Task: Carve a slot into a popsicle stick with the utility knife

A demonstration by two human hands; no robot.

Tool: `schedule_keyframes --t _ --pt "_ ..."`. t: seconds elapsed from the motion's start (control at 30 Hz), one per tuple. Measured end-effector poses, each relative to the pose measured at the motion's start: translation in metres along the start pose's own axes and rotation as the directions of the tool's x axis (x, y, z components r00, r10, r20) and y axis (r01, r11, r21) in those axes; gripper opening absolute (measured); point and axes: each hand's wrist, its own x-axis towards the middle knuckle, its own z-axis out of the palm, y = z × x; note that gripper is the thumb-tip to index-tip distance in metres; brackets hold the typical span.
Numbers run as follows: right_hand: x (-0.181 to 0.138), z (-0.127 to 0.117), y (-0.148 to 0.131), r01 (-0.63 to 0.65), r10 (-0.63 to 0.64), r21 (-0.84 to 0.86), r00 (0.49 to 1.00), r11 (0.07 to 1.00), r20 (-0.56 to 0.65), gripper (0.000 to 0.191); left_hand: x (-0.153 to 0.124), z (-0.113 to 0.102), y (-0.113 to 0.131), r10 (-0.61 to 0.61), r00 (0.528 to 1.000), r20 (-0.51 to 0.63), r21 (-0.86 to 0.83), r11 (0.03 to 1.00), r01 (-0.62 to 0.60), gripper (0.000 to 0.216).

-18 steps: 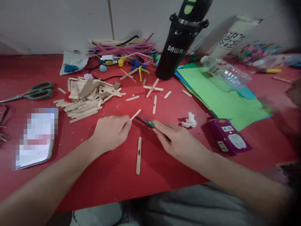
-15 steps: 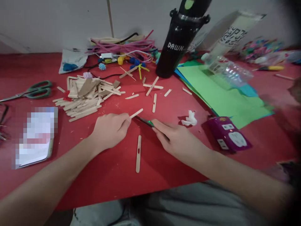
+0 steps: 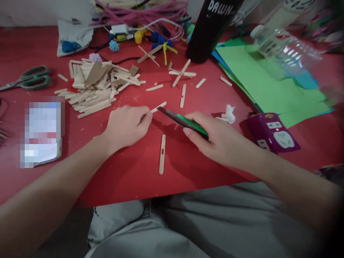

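My left hand (image 3: pixel 127 125) is closed, pinching a thin wooden craft stick (image 3: pixel 158 106) against the red table (image 3: pixel 129 175). My right hand (image 3: pixel 215 139) is wrapped round a green and black utility knife (image 3: pixel 185 122), whose blade tip meets the stick near my left fingertips. Another craft stick with a slot cut in it (image 3: pixel 162 154) lies on the table just below both hands.
A heap of craft sticks (image 3: pixel 92 87) lies at the upper left, with green scissors (image 3: pixel 29 80) and a phone (image 3: pixel 43 134) beyond. Loose sticks, a stick cross (image 3: pixel 182 72), a black bottle (image 3: pixel 211 30), green paper (image 3: pixel 271 86), a purple box (image 3: pixel 272 132) and white tissue (image 3: pixel 228 114) surround the hands.
The view has tilted down, showing more of my lap. My right hand has lifted the knife's handle so its green body shows; the left hand still pinches the stick.
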Motion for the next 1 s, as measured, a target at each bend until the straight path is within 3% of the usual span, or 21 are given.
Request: schedule_keyframes --t 0.1,0.33,1.0 --pt "-0.002 0.002 -0.001 0.011 -0.012 0.055 1.0 0.998 0.007 0.024 0.001 0.0 0.002 -0.02 1.0 0.006 0.002 1.0 0.02 0.035" --pt "-0.001 0.01 0.004 0.085 -0.077 0.075 0.991 0.994 -0.107 0.041 0.001 -0.001 0.005 -0.053 0.998 0.025 -0.005 0.999 0.053 0.035" --pt "-0.003 0.012 0.002 0.042 -0.041 0.044 0.999 0.998 -0.031 0.049 0.0 0.001 0.002 -0.004 0.999 0.037 0.04 0.999 0.003 0.035"
